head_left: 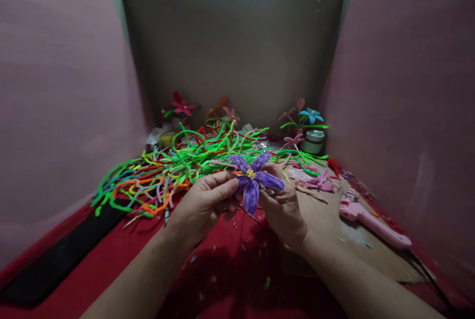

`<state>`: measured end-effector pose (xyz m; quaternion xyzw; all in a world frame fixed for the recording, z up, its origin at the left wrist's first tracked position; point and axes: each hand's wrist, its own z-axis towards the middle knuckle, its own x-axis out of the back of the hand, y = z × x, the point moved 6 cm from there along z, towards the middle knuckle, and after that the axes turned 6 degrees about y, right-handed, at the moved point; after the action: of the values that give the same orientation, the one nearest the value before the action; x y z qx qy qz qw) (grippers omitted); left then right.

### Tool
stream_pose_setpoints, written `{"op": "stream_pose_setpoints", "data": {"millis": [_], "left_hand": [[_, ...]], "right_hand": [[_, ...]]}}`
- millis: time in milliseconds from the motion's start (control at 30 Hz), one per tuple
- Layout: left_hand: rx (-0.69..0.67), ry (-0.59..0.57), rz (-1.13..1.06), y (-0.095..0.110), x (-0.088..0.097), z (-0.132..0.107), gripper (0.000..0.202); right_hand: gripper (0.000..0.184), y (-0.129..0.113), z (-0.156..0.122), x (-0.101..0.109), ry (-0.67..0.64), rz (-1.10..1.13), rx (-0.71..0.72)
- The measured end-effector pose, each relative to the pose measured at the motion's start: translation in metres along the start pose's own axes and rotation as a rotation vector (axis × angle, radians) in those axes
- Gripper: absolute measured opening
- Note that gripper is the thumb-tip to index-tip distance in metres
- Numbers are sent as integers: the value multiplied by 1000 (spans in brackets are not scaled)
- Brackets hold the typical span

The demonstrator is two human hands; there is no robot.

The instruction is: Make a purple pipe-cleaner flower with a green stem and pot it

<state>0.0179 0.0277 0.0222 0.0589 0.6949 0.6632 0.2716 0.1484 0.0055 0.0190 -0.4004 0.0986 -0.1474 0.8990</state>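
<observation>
A purple pipe-cleaner flower (pixel 251 201) with five petals and a yellow centre faces me above the red cloth. My left hand (pixel 206 199) is closed, its thumb and fingers pinching the flower at the left petal. Behind the right-hand petals, my right hand (pixel 285 220) is closed around the back of the flower; its fingertips are partly hidden. A thin dark stem shows below the hands. Just beyond them lies a heap of pipe cleaners (pixel 208 150), mostly green, with orange, red and pale strands.
A pink glue gun (pixel 382 225) with a black cord lies on the cardboard (pixel 315 254) at right, near pink pipe-cleaner pieces (pixel 321 181). Finished flowers (pixel 312 115) and a lidded jar (pixel 313 143) stand at the back. A black strip (pixel 63 254) lies left; pink walls flank both sides.
</observation>
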Motion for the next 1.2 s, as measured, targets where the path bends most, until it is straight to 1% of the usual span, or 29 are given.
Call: {"op": "stream_pose_setpoints", "data": {"millis": [133, 233, 300, 400, 433, 500, 567, 600, 667, 733, 900, 1067, 1200], "left_hand": [[-80, -2, 2, 11, 6, 4, 23], [-111, 40, -46, 17, 11, 6, 28], [-144, 76, -50, 22, 13, 5, 29], [-226, 144, 63, 31, 16, 0, 31], [-220, 149, 112, 32, 15, -1, 29], [-141, 119, 160, 29, 14, -2, 23], [-52, 73, 129, 23, 12, -2, 20], [-31, 64, 99, 22, 11, -1, 20], [-31, 74, 66, 21, 11, 0, 22], [-62, 97, 63, 22, 11, 0, 24], [-115, 135, 54, 25, 10, 0, 28], [-106, 157, 51, 24, 11, -1, 31], [-52, 128, -34, 20, 8, 0, 34]], "right_hand": [[11, 1, 1, -1, -21, 15, 1], [14, -1, -1, -3, -53, 31, -2], [12, -4, -2, -5, -82, 24, 15], [5, -12, -3, -9, -147, -36, 87], [6, -15, -4, -10, -166, -56, 116], [8, -18, -4, -11, -188, -83, 162], [9, -19, -4, -11, -192, -94, 179], [9, -18, -5, -11, -192, -96, 176], [7, -17, -5, -11, -194, -95, 167], [8, -17, -5, -12, -198, -105, 175], [14, -24, -5, -13, -212, -183, 290], [14, -30, -5, -13, -216, -238, 352], [14, -31, -4, -13, -227, -244, 362]]}}
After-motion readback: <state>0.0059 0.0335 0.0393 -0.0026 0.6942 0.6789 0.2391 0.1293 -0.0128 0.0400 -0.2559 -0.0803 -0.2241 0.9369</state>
